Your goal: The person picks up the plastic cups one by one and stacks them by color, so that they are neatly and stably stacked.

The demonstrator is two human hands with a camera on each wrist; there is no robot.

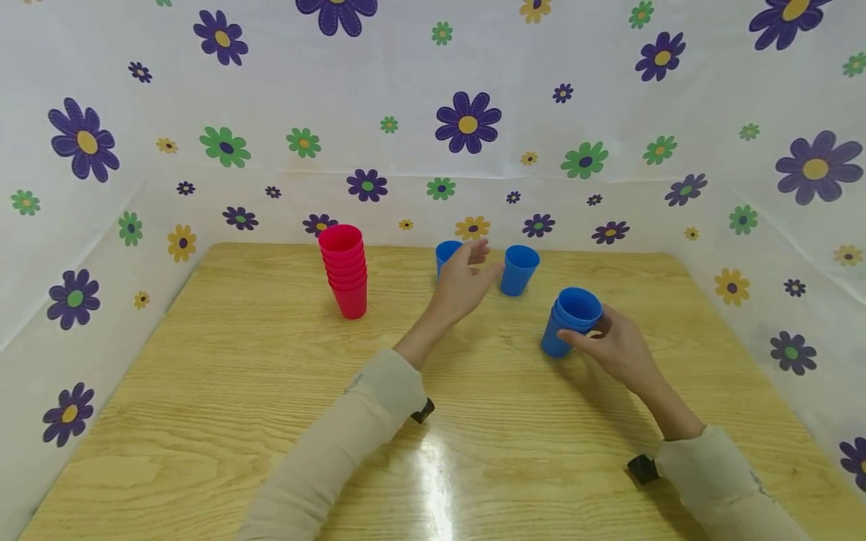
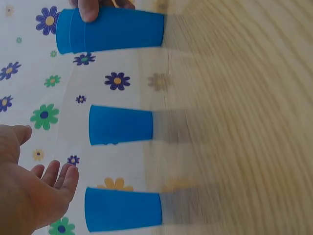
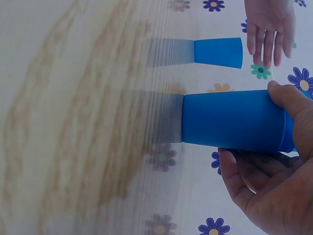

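Note:
My right hand [image 1: 622, 349] grips a short stack of nested blue cups [image 1: 561, 338], thumb on the near side and fingers behind. The stack stands upright on the table at the right. My left hand [image 1: 463, 282] is raised with fingers extended and holds nothing. It hovers in front of one blue cup [image 1: 444, 252], partly hiding it. Just right of that hand stands another blue cup [image 1: 517, 278]. In the left wrist view, both single cups and the gripped stack [image 2: 117, 29] appear side by side, the left hand [image 2: 39, 186] apart from them.
To the left on the wooden table [image 1: 223, 361] rises a tall upright stack of red cups [image 1: 349, 289]. White sheeting with flowers [image 1: 406, 83] encloses the table at the back and both sides.

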